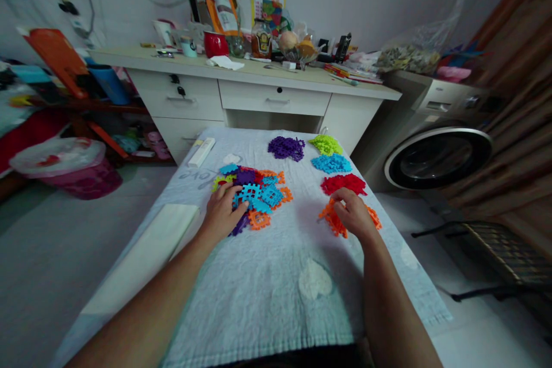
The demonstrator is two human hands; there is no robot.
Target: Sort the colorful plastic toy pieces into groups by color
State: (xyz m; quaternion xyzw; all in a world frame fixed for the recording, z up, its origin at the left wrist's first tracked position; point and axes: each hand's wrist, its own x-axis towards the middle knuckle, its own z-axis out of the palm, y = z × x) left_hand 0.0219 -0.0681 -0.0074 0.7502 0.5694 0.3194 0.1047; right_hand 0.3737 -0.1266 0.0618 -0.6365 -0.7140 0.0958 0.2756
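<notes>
The left hand [222, 211], loosely spread, touched the mixed pile [262, 194] lying toward its two o'clock. The right hand [354, 214] curled narrowly over the orange pile [330, 219]; whether it gripped anything couldn't be told.

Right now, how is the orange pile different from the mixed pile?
The orange pile is one colour; the mixed pile has blue, orange, purple, red and green.
The orange pile looks smaller; the mixed pile spreads wider.
The right hand is at the orange pile, the left hand at the mixed pile.
Both lie on the cloth.
</notes>
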